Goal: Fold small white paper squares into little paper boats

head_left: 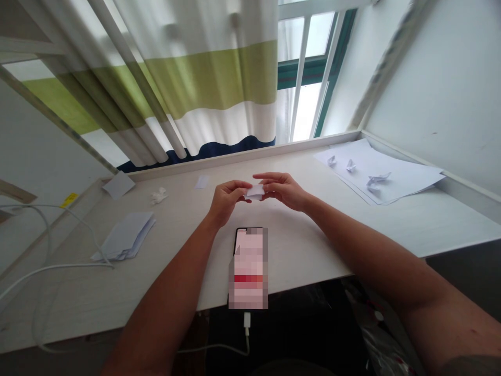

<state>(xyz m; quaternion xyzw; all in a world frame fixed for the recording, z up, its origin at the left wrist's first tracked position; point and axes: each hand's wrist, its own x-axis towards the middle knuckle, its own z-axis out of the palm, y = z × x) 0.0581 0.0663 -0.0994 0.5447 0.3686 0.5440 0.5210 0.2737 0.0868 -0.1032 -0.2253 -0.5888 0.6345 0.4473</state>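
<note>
Both my hands meet above the middle of the white desk (313, 245), pinching a small folded piece of white paper (255, 191) between them. My left hand (227, 197) grips the paper's left end with curled fingers. My right hand (282, 189) holds its right end, thumb and fingers closed on it. Just below the hands a phone (249, 267) lies on the desk's front edge, with a white charging cable (246, 326) plugged into its bottom.
A stack of small white sheets (125, 237) lies at the left, with a crumpled scrap (158, 196) and loose slips (118, 184) behind it. Large white sheets (395, 175) at the right carry several small folded paper figures (378, 179). White cables (47, 266) loop at far left. A striped curtain (211, 83) hangs behind.
</note>
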